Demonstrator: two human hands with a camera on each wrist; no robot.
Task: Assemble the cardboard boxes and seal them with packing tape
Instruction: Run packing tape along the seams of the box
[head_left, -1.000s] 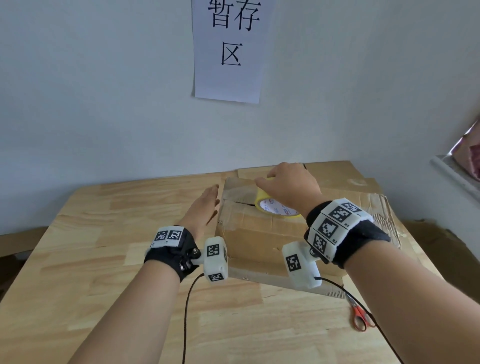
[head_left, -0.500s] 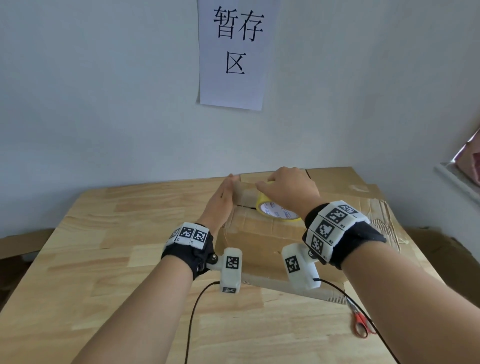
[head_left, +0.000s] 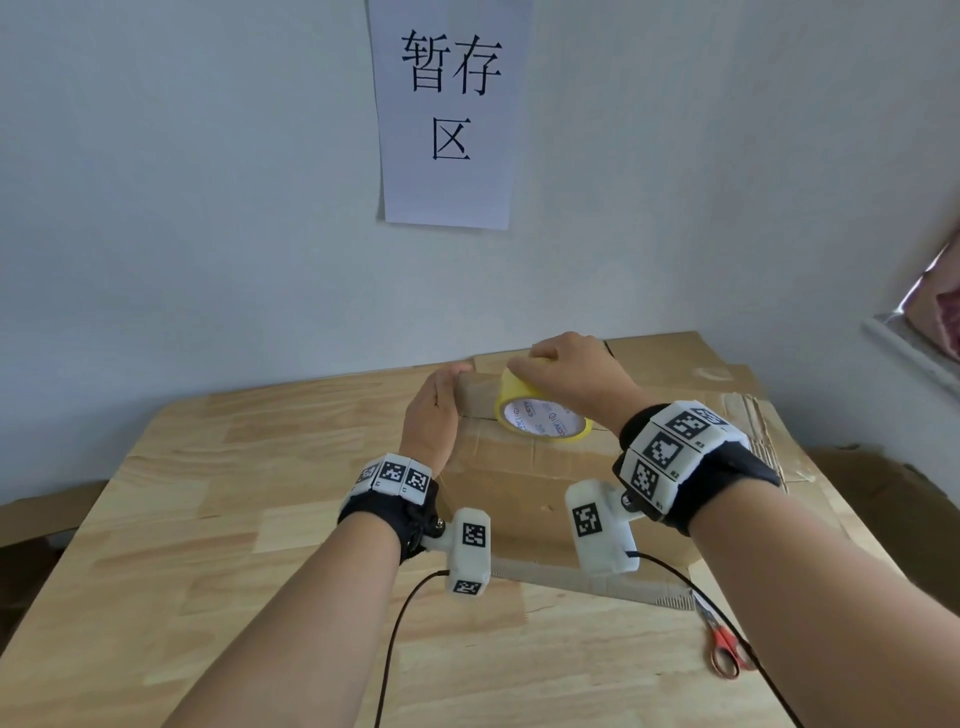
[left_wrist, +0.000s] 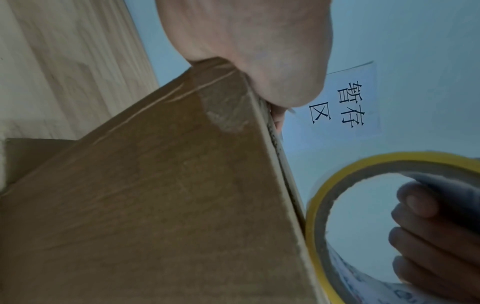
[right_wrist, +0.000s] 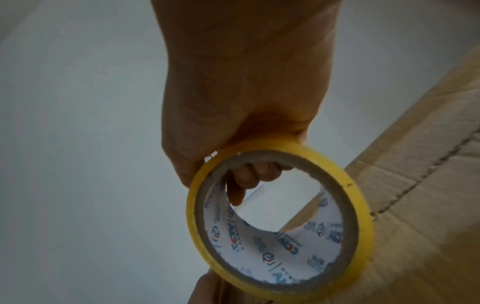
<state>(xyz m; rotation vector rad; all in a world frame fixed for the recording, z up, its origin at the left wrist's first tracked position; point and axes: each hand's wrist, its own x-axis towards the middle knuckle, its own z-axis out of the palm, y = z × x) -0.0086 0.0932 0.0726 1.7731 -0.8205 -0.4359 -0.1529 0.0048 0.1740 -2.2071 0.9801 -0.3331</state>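
Right hand (head_left: 569, 374) fingers curled round yellow tape roll (head_left: 540, 421) on top of brown box (head_left: 524, 483), left hand (head_left: 434, 415) fingers flat together against its side.

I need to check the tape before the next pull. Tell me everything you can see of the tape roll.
The tape roll is a ring of yellow tape on a grey-brown cardboard core, lined inside with white paper printed with blue logos. It stands tilted on edge on top of the cardboard box, near its far left edge. The right hand grips it from above, fingertips hooked inside the core. The left hand presses the box edge beside it. Any loose tape end cannot be made out.
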